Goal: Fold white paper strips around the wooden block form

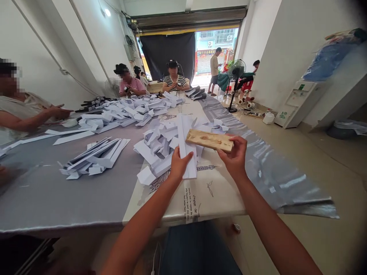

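Thumb and fingers of the right hand (pixel 237 156) form a grip clamped on the right end of a rectangular wooden block (pixel 210 140), which is held up right of the middle of the frame. The left hand (pixel 180 164) has its grip closed on a folded white paper strip (pixel 184 131) at the centre. The block's left end overlaps the strip in view; whether they touch, I cannot tell.

Just beyond and left of the strip, a heap of folded paper pieces (pixel 157 143) lies partly on a cream printed runner (pixel 169 212) across the grey-covered table (pixel 46 198). A paper bundle (pixel 96 156) lies at left of centre, and a larger paper pile (pixel 129 109) stretches behind it. People sit at the far and left sides.

At upper right, a water dispenser (pixel 298 101) carries a blue water bottle (pixel 327 63); its fill level is unclear. Near its foot, a white plastic jug (pixel 268 117) stands on the floor, contents hidden by its walls. At the right edge, a dark tub (pixel 344 131) has pale plastic sheeting (pixel 351 125) at its top; what lies deeper cannot be seen.
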Tool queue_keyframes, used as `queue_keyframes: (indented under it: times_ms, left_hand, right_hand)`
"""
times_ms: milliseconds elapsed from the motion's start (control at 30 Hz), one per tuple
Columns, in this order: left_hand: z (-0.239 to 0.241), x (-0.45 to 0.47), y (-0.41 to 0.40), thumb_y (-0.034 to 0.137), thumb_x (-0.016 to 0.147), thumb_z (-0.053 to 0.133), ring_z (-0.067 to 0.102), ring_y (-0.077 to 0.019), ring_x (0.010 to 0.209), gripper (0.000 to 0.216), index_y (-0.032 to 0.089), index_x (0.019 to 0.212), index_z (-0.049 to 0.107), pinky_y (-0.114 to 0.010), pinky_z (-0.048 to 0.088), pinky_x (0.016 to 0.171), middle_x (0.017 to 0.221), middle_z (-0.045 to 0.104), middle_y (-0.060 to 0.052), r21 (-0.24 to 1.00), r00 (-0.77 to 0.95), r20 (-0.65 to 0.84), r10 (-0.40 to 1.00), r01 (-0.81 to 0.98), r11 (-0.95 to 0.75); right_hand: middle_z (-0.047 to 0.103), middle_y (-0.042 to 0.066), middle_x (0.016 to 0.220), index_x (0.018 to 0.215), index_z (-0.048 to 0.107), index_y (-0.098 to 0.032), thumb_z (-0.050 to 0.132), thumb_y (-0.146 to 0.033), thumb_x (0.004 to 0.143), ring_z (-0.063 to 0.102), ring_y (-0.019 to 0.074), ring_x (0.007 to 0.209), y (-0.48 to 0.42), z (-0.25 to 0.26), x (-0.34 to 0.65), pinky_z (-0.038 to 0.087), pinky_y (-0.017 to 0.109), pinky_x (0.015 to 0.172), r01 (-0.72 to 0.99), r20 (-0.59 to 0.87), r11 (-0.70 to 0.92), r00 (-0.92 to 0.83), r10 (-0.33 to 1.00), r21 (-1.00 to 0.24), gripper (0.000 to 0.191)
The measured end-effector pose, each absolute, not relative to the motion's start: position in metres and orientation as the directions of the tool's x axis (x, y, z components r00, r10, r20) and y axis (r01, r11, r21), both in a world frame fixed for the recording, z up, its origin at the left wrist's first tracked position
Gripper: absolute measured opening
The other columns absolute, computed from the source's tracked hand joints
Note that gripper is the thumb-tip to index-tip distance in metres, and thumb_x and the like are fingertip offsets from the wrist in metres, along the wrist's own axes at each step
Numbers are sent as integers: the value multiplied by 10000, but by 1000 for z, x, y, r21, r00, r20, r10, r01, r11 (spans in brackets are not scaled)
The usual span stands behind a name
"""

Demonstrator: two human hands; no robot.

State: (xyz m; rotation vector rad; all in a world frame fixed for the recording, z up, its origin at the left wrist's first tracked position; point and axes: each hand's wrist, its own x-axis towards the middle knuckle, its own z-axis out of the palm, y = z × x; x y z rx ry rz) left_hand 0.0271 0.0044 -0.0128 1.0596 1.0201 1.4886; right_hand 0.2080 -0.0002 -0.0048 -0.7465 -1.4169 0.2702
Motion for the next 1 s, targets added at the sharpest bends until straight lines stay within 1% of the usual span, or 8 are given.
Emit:
queue_keyframes:
  times_ms: [133,200,267,367,533,633,833,1000]
  left_hand:
    - [-12,22,4,201,645,716,625,-169,797,389,214,1012,588,-240,464,692,885,680,-21,958,-233,247,941,-86,-272]
    - [-12,20,4,191,676,657,602,-152,696,354,210,1024,601,-222,439,612,818,672,-9,962,-218,242,946,-71,-263]
    - [-13,20,4,185,714,582,561,-135,626,313,209,1024,617,-215,414,571,757,648,8,964,-204,237,950,-70,-256]
    - [-16,21,6,215,764,508,518,-131,609,215,211,933,640,-224,414,587,686,594,22,967,-193,209,959,-105,-232]
    - [-21,27,7,299,774,529,509,-132,576,120,197,802,586,-256,453,578,648,549,22,954,-139,94,986,-269,-130]
    - [-22,30,7,318,772,532,578,-153,647,163,178,842,578,-299,494,652,734,612,3,918,-102,63,993,-386,-98]
    - [-12,30,6,373,869,418,630,-211,938,359,125,1043,611,-339,479,853,946,686,-76,840,-71,5,997,-541,-42]
    - [-3,33,0,434,913,307,598,-248,1070,502,86,1124,601,-369,441,947,1049,678,-130,719,152,-83,985,-675,165]
  right_hand:
    - [493,65,1064,1046,390,-274,572,-279,820,528,218,1068,-4,-3,209,446,436,948,275,835,788,172,523,-551,291]
    - [491,71,1094,1109,387,-276,616,-262,786,520,228,1079,-6,-2,208,434,446,963,308,853,796,162,496,-521,397]
    - [485,90,1149,1236,340,-274,674,-258,736,508,246,1107,-9,-3,206,428,453,977,366,867,791,116,485,-491,601]
    - [509,101,1188,1333,309,-267,693,-244,730,511,259,1130,-12,-6,203,434,446,988,430,868,789,-23,497,-440,716]
    - [538,60,1249,1319,382,-334,547,-97,825,490,236,1209,-11,-12,197,426,453,1024,428,862,872,-320,393,-239,572]
    - [520,50,1286,1341,381,-342,453,-63,861,441,225,1267,-10,-12,194,396,477,1057,441,823,885,-441,358,-149,560]
    - [337,98,1464,1418,297,-282,563,-248,865,338,247,1348,-15,-6,191,398,457,1067,450,681,863,-559,472,-229,615]
    - [372,87,1452,1403,346,-276,574,-238,859,304,251,1371,-17,-9,187,337,475,1115,404,674,887,-593,440,-223,591]
